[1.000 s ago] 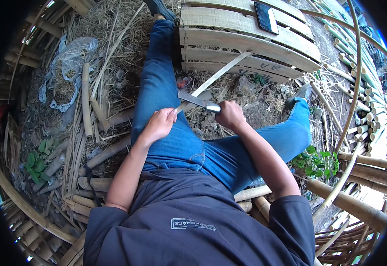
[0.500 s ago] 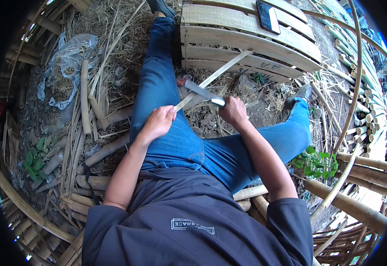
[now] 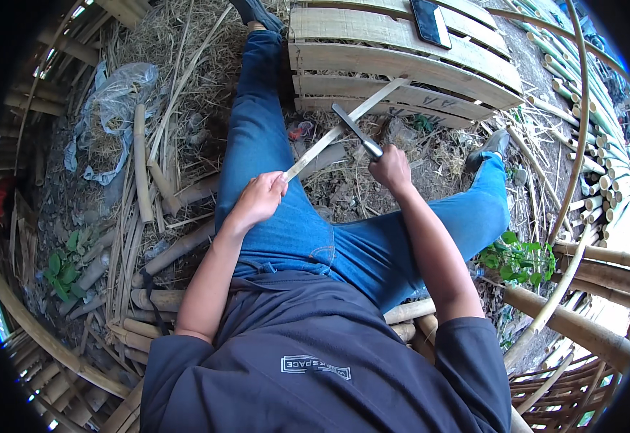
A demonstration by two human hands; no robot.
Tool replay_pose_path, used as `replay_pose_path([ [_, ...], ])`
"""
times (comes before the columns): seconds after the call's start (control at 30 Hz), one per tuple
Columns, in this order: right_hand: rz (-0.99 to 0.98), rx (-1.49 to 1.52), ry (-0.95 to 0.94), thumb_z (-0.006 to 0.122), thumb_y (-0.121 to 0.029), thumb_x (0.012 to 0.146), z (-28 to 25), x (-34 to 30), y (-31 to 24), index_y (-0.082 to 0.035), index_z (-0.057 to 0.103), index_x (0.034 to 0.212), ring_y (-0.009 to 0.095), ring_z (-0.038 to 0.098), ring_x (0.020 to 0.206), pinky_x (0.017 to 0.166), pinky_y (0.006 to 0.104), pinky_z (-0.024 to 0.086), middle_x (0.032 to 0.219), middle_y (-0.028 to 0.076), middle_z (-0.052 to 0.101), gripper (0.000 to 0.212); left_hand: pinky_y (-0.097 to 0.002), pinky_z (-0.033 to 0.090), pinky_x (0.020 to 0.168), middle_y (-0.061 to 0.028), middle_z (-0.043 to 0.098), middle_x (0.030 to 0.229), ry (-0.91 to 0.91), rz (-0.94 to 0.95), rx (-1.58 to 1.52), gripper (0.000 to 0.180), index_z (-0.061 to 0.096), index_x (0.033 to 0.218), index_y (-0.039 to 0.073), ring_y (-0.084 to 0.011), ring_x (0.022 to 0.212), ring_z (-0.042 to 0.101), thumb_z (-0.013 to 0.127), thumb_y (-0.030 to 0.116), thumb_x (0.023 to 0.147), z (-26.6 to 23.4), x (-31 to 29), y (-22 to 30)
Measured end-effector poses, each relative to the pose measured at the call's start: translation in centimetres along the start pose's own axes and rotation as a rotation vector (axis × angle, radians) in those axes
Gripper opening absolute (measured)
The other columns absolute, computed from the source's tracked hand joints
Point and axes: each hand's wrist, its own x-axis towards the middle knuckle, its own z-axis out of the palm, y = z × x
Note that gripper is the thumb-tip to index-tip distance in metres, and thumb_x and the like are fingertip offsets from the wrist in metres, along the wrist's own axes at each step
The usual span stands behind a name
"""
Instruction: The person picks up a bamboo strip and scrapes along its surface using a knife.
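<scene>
My left hand (image 3: 259, 198) is closed around the near end of a pale flat bamboo strip (image 3: 316, 149), close above my left thigh. The strip slants up and to the right, and its far end meets the side of a wooden slatted crate (image 3: 358, 55). In my right hand (image 3: 391, 170) is the handle of a knife (image 3: 355, 128). Its blade points up and to the left and crosses the strip around its middle; I cannot tell whether the edge touches it. My right fingers are wrapped round the handle.
A dark phone (image 3: 430, 23) lies on top of the crate. At the left are a crumpled clear plastic bag (image 3: 128, 92) and loose bamboo pieces (image 3: 141, 162) among straw. Stacked bamboo poles (image 3: 604, 155) stand at the right, beyond a leafy green plant (image 3: 517, 260).
The knife has moved up along the strip, away from me, and its blade now points more steeply upward. My right hand has shifted slightly right; my left hand stays on the strip.
</scene>
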Motion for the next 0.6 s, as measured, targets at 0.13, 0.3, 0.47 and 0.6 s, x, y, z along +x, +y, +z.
replay_pose_path([
  [0.13,-0.007,-0.004,0.028,0.061,-0.013,0.071,0.6,-0.3,0.6,0.002,0.07,0.088,0.045,0.066,0.086,0.082,0.0491,0.053,0.086,0.029,0.067,0.025,-0.0355,0.043,0.056,-0.0061,0.053,0.057,-0.019,-0.074,0.004,0.039,0.055,0.074,0.004,-0.0175,0.054,0.055,0.041,0.028,0.102,-0.2,0.0,0.7],
  [0.3,-0.162,-0.04,-0.063,0.06,-0.012,0.071,1.0,-0.7,-0.5,0.0,0.07,0.085,0.045,0.065,0.08,0.08,0.0502,0.053,0.081,0.028,0.066,0.021,-0.0356,0.043,0.056,-0.0062,0.052,0.056,-0.01,-0.058,-0.015,0.038,0.054,0.074,0.004,-0.0177,0.054,0.054,0.041,0.027,0.101,-0.1,0.2,0.1],
  [0.47,0.073,0.029,0.055,0.061,-0.014,0.072,-0.5,1.4,1.6,0.007,0.068,0.087,0.045,0.066,0.085,0.083,0.0493,0.053,0.086,0.032,0.065,0.027,-0.0354,0.043,0.055,-0.0057,0.052,0.056,-0.01,-0.027,0.01,0.038,0.054,0.074,0.004,-0.0172,0.053,0.053,0.041,0.028,0.101,-0.1,0.3,0.1],
  [0.6,0.05,0.054,-0.011,0.061,-0.015,0.072,0.0,0.9,1.1,0.005,0.069,0.092,0.044,0.066,0.089,0.085,0.0492,0.052,0.091,0.031,0.066,0.029,-0.0355,0.042,0.055,-0.0058,0.052,0.056,-0.01,-0.075,-0.012,0.038,0.054,0.074,0.004,-0.0174,0.053,0.053,0.042,0.027,0.101,-0.2,0.1,0.2],
])
